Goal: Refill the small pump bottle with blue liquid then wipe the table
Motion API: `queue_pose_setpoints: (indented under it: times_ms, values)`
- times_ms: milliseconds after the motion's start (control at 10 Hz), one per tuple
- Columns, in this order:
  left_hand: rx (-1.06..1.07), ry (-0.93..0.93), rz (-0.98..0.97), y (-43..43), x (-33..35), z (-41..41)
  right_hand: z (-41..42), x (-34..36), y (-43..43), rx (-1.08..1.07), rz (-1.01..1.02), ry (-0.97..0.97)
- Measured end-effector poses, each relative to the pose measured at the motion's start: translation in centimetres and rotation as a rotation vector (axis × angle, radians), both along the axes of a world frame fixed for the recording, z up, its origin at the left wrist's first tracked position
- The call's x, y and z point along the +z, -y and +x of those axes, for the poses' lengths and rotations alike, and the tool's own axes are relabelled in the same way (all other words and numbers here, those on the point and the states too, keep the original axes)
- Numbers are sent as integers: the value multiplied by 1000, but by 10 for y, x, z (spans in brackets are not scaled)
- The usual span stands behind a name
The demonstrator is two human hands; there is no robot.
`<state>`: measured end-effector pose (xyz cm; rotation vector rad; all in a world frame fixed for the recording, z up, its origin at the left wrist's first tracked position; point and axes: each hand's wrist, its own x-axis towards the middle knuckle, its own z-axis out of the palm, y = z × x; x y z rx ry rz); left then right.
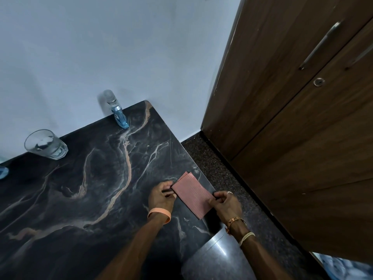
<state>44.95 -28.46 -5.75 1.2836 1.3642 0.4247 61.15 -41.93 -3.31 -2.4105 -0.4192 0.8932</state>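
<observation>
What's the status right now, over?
Left hand, right hand pinch pink cloth at table corner. Small bottle upright by wall, blue liquid inside. Glass far from cloth.

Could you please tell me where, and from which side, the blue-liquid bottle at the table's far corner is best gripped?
Probably round the body of the bottle, below its clear cap, coming from the near side. It stands upright close by the wall, so the back is blocked, while bare tabletop lies in front of it.
</observation>
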Motion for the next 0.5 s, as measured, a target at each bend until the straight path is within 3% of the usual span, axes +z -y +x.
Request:
queue_pose_setpoints:
  times_ms: [500]
  values:
    - [-26, 148, -21, 10, 6, -14, -2, 1, -1, -21, 31, 2]
